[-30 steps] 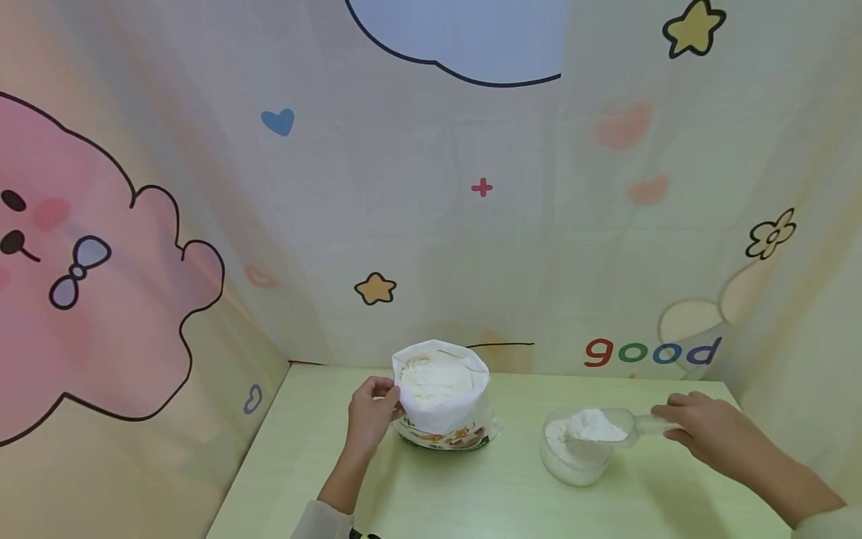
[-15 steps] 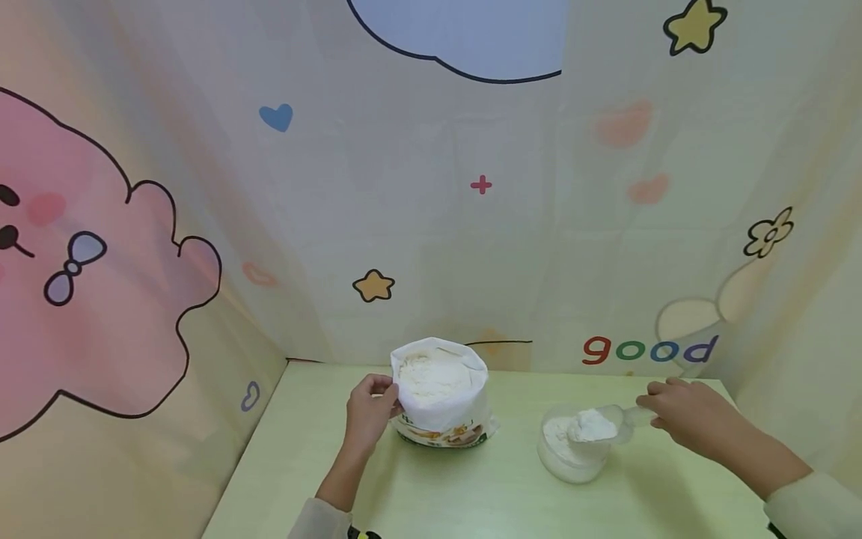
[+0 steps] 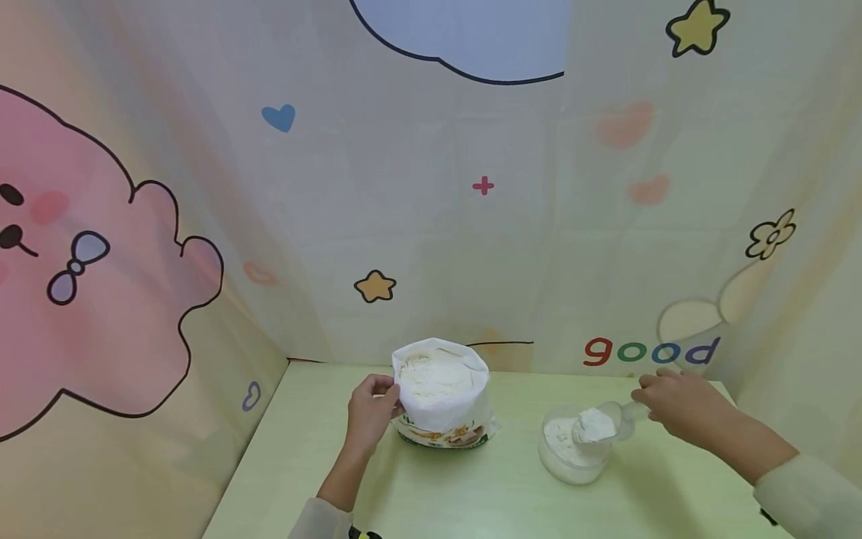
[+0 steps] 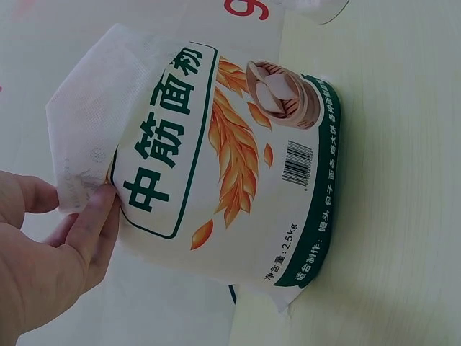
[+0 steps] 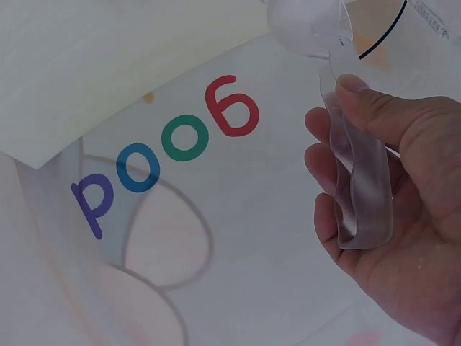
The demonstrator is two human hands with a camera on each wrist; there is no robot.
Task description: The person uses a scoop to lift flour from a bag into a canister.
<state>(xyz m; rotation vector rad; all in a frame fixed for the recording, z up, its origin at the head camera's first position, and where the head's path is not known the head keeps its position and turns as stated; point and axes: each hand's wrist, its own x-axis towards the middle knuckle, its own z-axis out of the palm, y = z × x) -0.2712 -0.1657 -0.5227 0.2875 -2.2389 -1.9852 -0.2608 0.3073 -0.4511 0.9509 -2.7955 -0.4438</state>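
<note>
A white flour bag stands with its top rolled open, flour showing inside. My left hand pinches the left side of its rim between thumb and fingers; the left wrist view shows the bag's printed front with wheat and a barcode. My right hand grips the clear handle of a plastic scoop. The scoop is tilted over a clear round bowl, with a heap of flour at its mouth. More flour lies in the bowl beneath it.
Both bag and bowl stand on a pale green-yellow table, the bowl to the right of the bag. A printed curtain hangs right behind the table's back edge and along both sides.
My right hand has moved left and slightly up, tipping the scoop more steeply over the bowl, and its flour has shifted toward the scoop's mouth. My left hand stays on the bag's rim.
</note>
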